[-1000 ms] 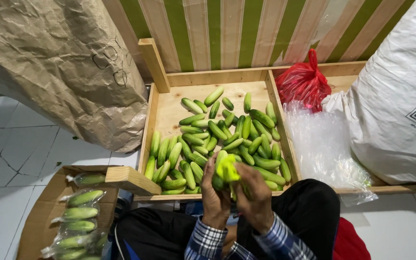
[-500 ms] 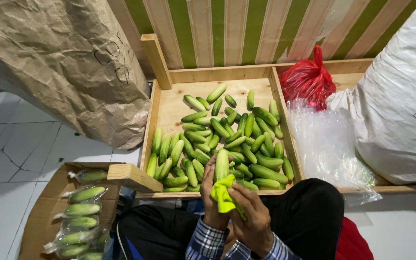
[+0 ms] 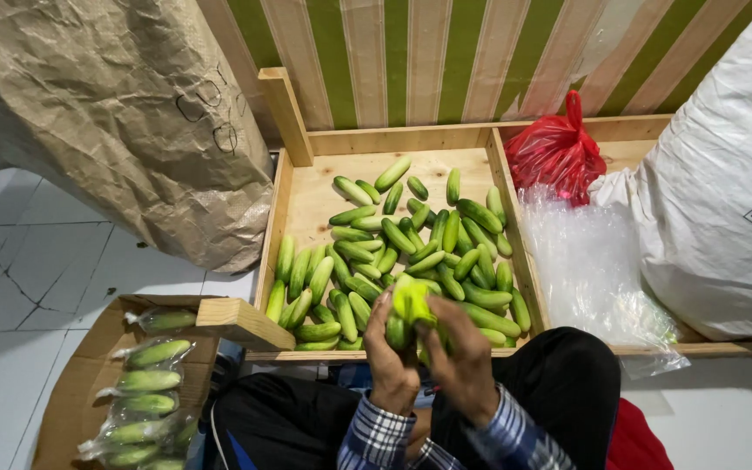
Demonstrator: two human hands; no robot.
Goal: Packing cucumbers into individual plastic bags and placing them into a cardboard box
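Observation:
Both of my hands are raised in front of my lap, at the near edge of a wooden tray (image 3: 299,200) full of loose green cucumbers (image 3: 411,248). My left hand (image 3: 389,361) and my right hand (image 3: 461,361) together grip a small bunch of cucumbers (image 3: 398,331), topped by a bright yellow-green piece (image 3: 412,300) that looks like thin plastic. My fingers hide how many cucumbers are in the bunch.
A cardboard box (image 3: 67,409) at lower left holds several cucumbers wrapped in clear bags (image 3: 145,383). A crumpled brown paper sack (image 3: 89,113) lies at left. A red plastic bag (image 3: 554,152), clear plastic bags (image 3: 594,270) and a big white sack (image 3: 724,191) sit at right.
My hands have stayed close together at the tray's near edge, turning the bunch. The yellow-green piece dropped low between my hands half a second ago and now stands back up on top.

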